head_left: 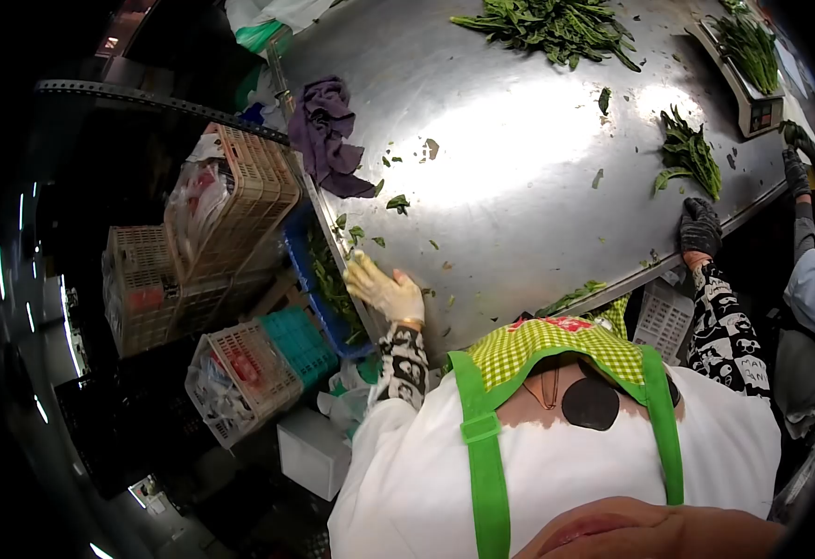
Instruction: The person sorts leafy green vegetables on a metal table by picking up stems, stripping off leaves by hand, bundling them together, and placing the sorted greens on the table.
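Note:
My left hand (386,291), in a pale, yellow-stained glove, is at the left rim of the metal table (510,224). Its fingers are stretched out, with nothing seen in them. Just beyond the rim stands a blue crate (328,321) with leafy greens (325,270) inside. My right hand (701,226), in a dark glove, rests on the table's near right edge, its fingers lying on the metal and holding nothing visible. A small bunch of leafy greens (690,156) lies just beyond its fingertips, apparently not held.
A heap of greens (556,28) lies at the far side. A scale (757,107) bears more greens at the right, near a co-worker's gloved hand (796,172). A purple cloth (325,135) lies at the left rim. Stacked plastic crates (239,186) stand left of the table.

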`<control>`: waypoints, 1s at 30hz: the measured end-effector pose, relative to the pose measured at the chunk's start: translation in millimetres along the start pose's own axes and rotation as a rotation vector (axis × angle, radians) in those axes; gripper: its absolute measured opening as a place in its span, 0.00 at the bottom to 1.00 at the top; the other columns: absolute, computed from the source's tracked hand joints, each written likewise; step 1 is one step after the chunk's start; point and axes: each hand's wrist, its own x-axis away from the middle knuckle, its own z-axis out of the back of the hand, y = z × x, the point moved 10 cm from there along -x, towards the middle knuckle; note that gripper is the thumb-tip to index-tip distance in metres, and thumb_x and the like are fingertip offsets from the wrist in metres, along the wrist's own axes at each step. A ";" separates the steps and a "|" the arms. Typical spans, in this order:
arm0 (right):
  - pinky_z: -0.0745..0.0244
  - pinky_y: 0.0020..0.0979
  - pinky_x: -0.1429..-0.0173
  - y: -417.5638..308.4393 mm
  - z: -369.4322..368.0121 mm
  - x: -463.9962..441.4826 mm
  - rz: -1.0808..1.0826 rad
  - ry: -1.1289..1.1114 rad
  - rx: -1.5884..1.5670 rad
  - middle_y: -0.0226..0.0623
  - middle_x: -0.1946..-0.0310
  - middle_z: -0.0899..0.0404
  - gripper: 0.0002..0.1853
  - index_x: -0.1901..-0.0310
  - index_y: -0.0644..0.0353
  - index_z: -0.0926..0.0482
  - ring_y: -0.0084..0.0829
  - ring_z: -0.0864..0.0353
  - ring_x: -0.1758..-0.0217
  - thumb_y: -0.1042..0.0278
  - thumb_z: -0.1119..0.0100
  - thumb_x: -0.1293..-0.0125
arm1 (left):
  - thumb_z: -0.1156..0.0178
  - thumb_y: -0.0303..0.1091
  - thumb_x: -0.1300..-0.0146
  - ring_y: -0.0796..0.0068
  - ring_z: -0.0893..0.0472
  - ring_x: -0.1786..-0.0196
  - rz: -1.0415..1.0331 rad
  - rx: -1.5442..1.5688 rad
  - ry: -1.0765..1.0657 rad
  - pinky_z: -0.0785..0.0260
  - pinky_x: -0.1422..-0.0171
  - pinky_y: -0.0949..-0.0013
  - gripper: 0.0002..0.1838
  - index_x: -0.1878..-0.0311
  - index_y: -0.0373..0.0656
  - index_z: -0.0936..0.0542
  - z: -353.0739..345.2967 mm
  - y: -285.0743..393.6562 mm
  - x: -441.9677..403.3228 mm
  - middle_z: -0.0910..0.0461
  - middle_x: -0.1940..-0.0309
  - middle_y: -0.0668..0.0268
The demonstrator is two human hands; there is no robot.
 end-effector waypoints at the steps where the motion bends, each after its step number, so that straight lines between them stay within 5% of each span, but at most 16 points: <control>1: 0.36 0.37 0.33 -0.5 0.1 1.2 -0.017 -0.018 -0.014 0.34 0.46 0.22 0.14 0.52 0.47 0.17 0.38 0.27 0.40 0.57 0.45 0.37 | 0.41 0.43 0.39 0.40 0.55 0.24 -0.001 0.070 0.025 0.64 0.22 0.45 0.43 0.26 0.41 0.50 -6.4 -1.6 -13.0 0.52 0.27 0.43; 6: 0.36 0.36 0.33 -2.2 2.3 -1.2 -0.019 -0.019 -0.066 0.33 0.45 0.22 0.14 0.52 0.47 0.17 0.38 0.27 0.39 0.58 0.42 0.38 | 0.34 0.56 0.48 0.46 0.46 0.27 0.155 0.351 0.073 0.52 0.26 0.46 0.50 0.28 0.37 0.44 -26.1 4.9 -94.9 0.48 0.29 0.43; 7: 0.36 0.36 0.33 -2.4 2.3 -0.5 -0.029 -0.022 -0.060 0.33 0.45 0.22 0.14 0.53 0.47 0.17 0.38 0.27 0.39 0.59 0.42 0.39 | 0.32 0.67 0.56 0.48 0.41 0.29 0.106 0.304 0.133 0.46 0.29 0.46 0.55 0.32 0.38 0.36 -35.3 6.4 -112.5 0.45 0.29 0.47; 9: 0.35 0.36 0.33 -9.9 13.1 3.8 -0.055 -0.030 -0.045 0.34 0.46 0.22 0.14 0.53 0.48 0.17 0.38 0.26 0.40 0.60 0.40 0.40 | 0.33 0.70 0.58 0.52 0.41 0.29 0.128 0.137 -0.137 0.49 0.27 0.48 0.51 0.35 0.45 0.29 -44.6 40.4 -135.8 0.41 0.30 0.53; 12: 0.37 0.36 0.32 -6.2 8.3 0.8 0.041 0.018 -0.124 0.35 0.45 0.22 0.14 0.53 0.49 0.17 0.38 0.27 0.39 0.62 0.40 0.41 | 0.33 0.73 0.63 0.56 0.42 0.28 0.017 0.111 -0.062 0.55 0.25 0.49 0.47 0.37 0.61 0.26 -52.1 87.5 -144.7 0.38 0.31 0.60; 16: 0.37 0.36 0.32 -1.4 0.7 -1.3 0.070 0.035 -0.060 0.36 0.45 0.22 0.13 0.53 0.50 0.17 0.38 0.27 0.39 0.63 0.42 0.39 | 0.45 0.54 0.37 0.52 0.40 0.29 -0.324 -0.018 -0.011 0.64 0.26 0.38 0.24 0.39 0.63 0.25 -55.2 131.2 -145.4 0.31 0.34 0.64; 21: 0.37 0.36 0.32 -4.1 7.9 -0.5 0.054 0.013 -0.060 0.35 0.46 0.21 0.13 0.54 0.49 0.17 0.37 0.26 0.40 0.63 0.42 0.40 | 0.51 0.51 0.36 0.45 0.46 0.26 -0.296 -0.248 0.030 0.77 0.27 0.30 0.20 0.42 0.65 0.24 -36.6 110.6 -146.1 0.30 0.35 0.67; 23: 0.37 0.36 0.32 -5.3 0.7 -2.5 0.063 0.006 -0.094 0.34 0.46 0.21 0.13 0.53 0.49 0.17 0.37 0.26 0.40 0.63 0.42 0.40 | 0.51 0.50 0.36 0.45 0.47 0.26 -0.170 -0.317 0.040 0.74 0.27 0.29 0.20 0.42 0.65 0.24 -37.2 68.1 -146.1 0.31 0.35 0.67; 25: 0.36 0.36 0.32 -4.0 3.4 0.1 0.063 0.011 -0.097 0.34 0.46 0.21 0.14 0.53 0.49 0.17 0.37 0.26 0.40 0.64 0.42 0.41 | 0.48 0.46 0.37 0.46 0.41 0.29 -0.121 -0.286 -0.113 0.55 0.29 0.35 0.19 0.44 0.61 0.23 -34.2 32.2 -147.3 0.27 0.40 0.65; 27: 0.36 0.36 0.32 -7.3 9.6 3.0 0.056 0.019 -0.098 0.34 0.47 0.21 0.15 0.52 0.49 0.17 0.38 0.26 0.40 0.64 0.43 0.41 | 0.45 0.38 0.38 0.50 0.34 0.35 -0.386 -0.109 0.107 0.46 0.31 0.44 0.16 0.47 0.53 0.20 -33.3 11.1 -133.6 0.24 0.46 0.62; 30: 0.37 0.37 0.33 -7.7 6.1 1.2 0.097 0.009 -0.055 0.34 0.46 0.22 0.15 0.51 0.48 0.18 0.39 0.27 0.40 0.62 0.43 0.40 | 0.44 0.27 0.40 0.53 0.29 0.38 -0.501 0.163 0.028 0.43 0.30 0.49 0.13 0.52 0.41 0.20 -25.9 -3.4 -103.9 0.23 0.48 0.56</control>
